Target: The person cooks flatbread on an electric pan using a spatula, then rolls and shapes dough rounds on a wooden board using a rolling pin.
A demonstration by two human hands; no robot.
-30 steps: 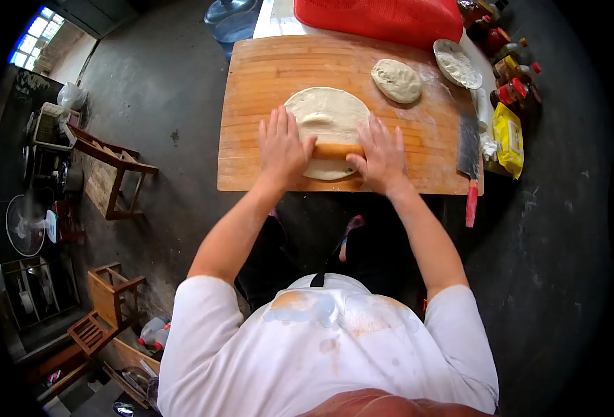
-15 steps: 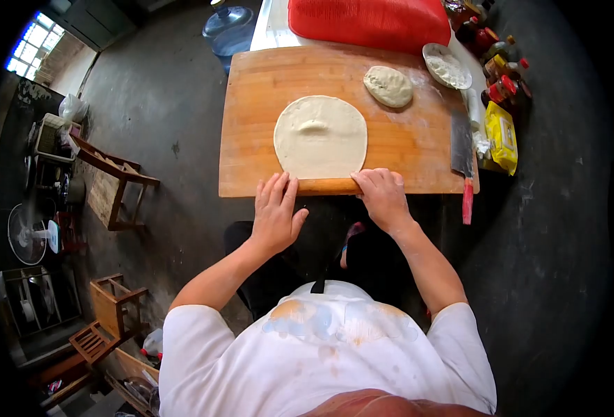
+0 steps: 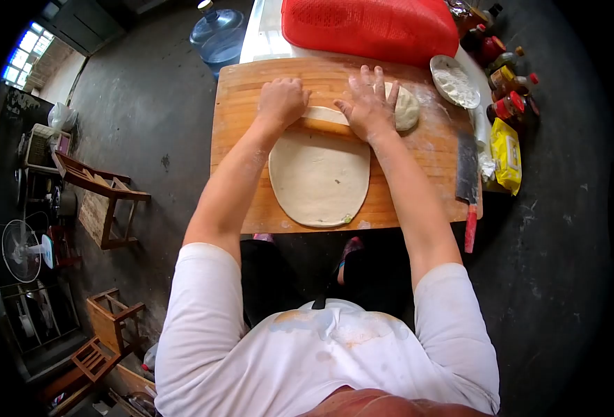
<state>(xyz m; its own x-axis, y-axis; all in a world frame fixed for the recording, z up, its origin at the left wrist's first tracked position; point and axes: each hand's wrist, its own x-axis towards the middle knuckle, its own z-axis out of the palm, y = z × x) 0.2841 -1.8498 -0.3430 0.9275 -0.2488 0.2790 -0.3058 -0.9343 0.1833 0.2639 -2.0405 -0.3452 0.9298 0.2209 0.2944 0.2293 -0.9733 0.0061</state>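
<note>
A wooden rolling pin [image 3: 326,128] lies across the far part of a flat, rolled-out dough sheet [image 3: 319,179] on the wooden board [image 3: 241,90]. My left hand [image 3: 284,102] is closed over the pin's left end, with its fingers curled. On the right end rests the palm of my right hand [image 3: 371,105], its fingers spread and stretched forward. Both ends of the pin are hidden under the hands. Just beyond the right hand sits a thicker dough piece [image 3: 407,110], partly covered by its fingers. Small greenish specks show near the sheet's front edge.
A bowl of flour [image 3: 455,82] stands at the board's right corner. The cleaver [image 3: 467,170] lies along the right side, its red handle past the edge. A red cover [image 3: 369,28] is behind the board; a yellow packet [image 3: 506,156] and several bottles line the right.
Both hands have pushed from the board's front edge to the far part of the dough, with the rolling pin. The right fingers have spread out, and the left fingers have curled.
</note>
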